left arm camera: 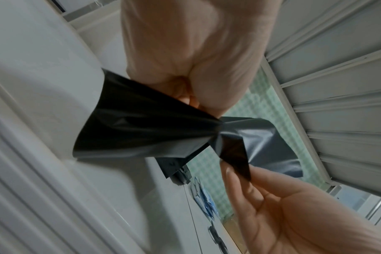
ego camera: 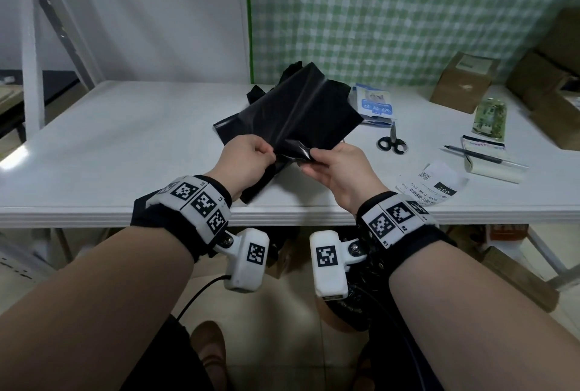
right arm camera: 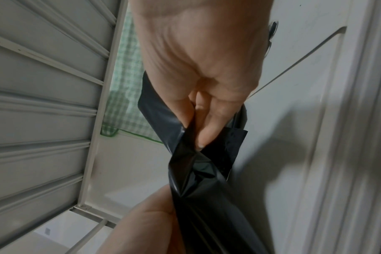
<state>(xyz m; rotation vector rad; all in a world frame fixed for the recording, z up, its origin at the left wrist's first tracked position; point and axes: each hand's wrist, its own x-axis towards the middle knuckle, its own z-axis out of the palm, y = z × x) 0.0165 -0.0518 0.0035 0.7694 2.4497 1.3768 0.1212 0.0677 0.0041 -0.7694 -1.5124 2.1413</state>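
Both hands are pinching the near edge of a black plastic bag [ego camera: 298,114], left hand [ego camera: 248,158] and right hand [ego camera: 337,167] close together, the bag sloping away from them over the counter [ego camera: 141,139].

From the left wrist, the left hand [left arm camera: 191,56] is bunching the bag [left arm camera: 141,130] in curled fingers while the right hand [left arm camera: 283,214] is nipping a folded corner.

From the right wrist, the right hand [right arm camera: 198,60] is clamping the crumpled edge of the bag [right arm camera: 207,189], the left hand [right arm camera: 146,223] gripping just beyond.
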